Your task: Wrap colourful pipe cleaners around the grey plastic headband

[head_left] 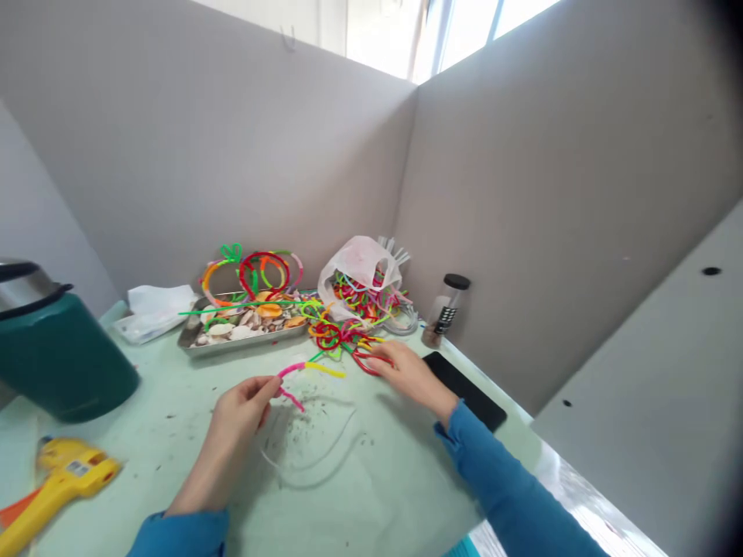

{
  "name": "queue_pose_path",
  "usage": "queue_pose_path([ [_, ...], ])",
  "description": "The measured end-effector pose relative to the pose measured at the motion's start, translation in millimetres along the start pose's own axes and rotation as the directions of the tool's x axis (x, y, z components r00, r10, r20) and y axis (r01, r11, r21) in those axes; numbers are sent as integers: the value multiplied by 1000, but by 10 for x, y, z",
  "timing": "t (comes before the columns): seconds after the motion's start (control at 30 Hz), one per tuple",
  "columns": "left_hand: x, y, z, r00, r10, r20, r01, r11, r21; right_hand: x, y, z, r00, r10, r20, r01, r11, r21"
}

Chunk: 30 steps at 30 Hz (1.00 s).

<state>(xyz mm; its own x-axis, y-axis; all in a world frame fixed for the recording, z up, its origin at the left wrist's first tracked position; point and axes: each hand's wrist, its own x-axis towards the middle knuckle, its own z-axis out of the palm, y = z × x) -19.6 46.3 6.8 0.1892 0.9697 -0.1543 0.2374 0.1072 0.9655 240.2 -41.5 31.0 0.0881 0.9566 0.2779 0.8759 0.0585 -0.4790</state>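
My left hand (244, 406) is closed in a pinch on a bent pipe cleaner, pink with a yellow end (323, 370), above the table. A thin clear tube (316, 463) curves below it; whether it joins the pipe cleaner I cannot tell. My right hand (406, 371) reaches to the right edge of the pile of coloured pipe cleaners (342, 334). Its fingers are closed at a red loop (363, 363), which resembles a scissors handle, though its other end is lost among the pipe cleaners.
Behind are a metal tray (249, 346) of seashells, several colourful hoops (264, 271) and a plastic bag (354, 259) of pipe cleaners. A black-lidded jar (444, 313) and black flat object (467, 391) lie right. Left are a green flask (63, 356) and yellow glue gun (70, 480).
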Motion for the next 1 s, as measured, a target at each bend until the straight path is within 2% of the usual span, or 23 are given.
queue_pose_path([
  [0.03,-9,6,7,1000,-10,5,10,1000,-7,-151,188,-79,992,100,-72,-109,985,-135],
  [0.1,-35,17,21,1000,-3,19,3,1000,-17,-434,542,-206,939,303,-161,-340,885,-319],
  [0.17,-58,21,31,999,17,35,-16,999,-32,-648,814,-276,879,451,-153,-474,791,-387],
  [0.2,-65,21,36,999,25,41,-23,999,-40,-720,907,-288,861,494,-117,-497,774,-392],
  [0.3,-67,21,42,998,24,53,-21,998,-60,-816,1035,-273,848,520,-99,-511,756,-408],
  [0.43,-59,25,36,998,14,58,-9,997,-82,-804,1041,-245,824,551,-131,-552,730,-402],
  [0.7,-64,22,29,993,-44,112,61,986,-153,-772,1110,-236,837,526,-150,-539,743,-397],
  [0.83,-50,12,38,993,-35,113,53,986,-156,-764,1089,-228,836,530,-145,-540,746,-390],
  [0.9,-49,12,41,993,-44,113,61,987,-149,-788,1058,-247,845,518,-133,-525,760,-383],
  [1.0,-49,9,43,991,-67,119,84,986,-143,-895,984,-312,889,439,-131,-456,817,-352],
])
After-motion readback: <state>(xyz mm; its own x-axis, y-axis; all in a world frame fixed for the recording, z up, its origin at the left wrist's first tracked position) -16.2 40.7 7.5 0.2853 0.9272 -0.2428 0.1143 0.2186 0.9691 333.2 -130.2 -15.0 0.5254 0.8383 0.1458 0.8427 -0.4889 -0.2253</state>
